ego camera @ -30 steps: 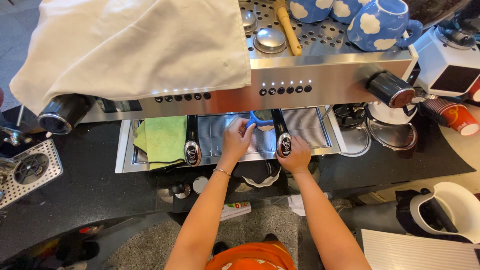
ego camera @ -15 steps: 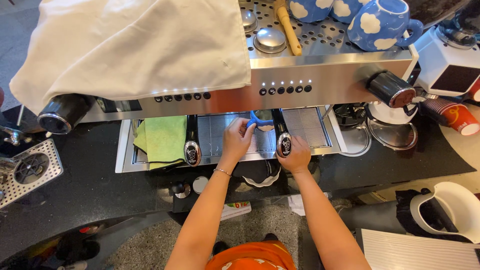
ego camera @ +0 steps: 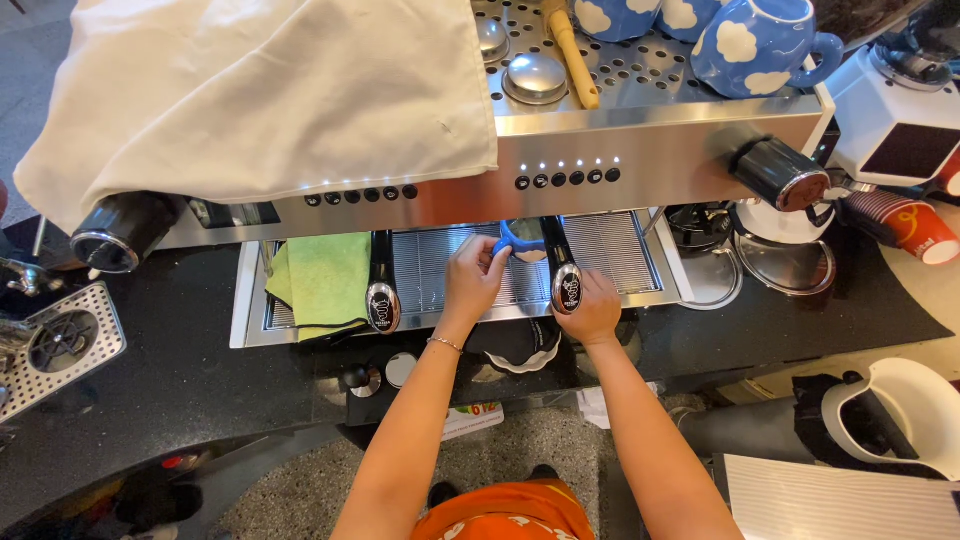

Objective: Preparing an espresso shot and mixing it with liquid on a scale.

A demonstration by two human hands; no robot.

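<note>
Your left hand is closed around a small blue brush, pinching its curved handle and pointing the head up under the group head of the espresso machine, just above the drip tray. Your right hand is wrapped around the end of the right portafilter handle, which sticks out toward you; the left portafilter handle hangs untouched beside a green cloth. The brush looks like light, stiff plastic, so it should need little force; a grip near the bend probably gives the best control, and wet fingers could slip on the smooth handle. The bristle end is hidden under the machine, so you cannot see how it meets the metal. The portafilter is likely heavy and rigid, probably hot near the metal, so hold the black handle well back, as you do now. A white towel drapes over the machine's top left, with blue cloud-patterned cups on the right.
</note>
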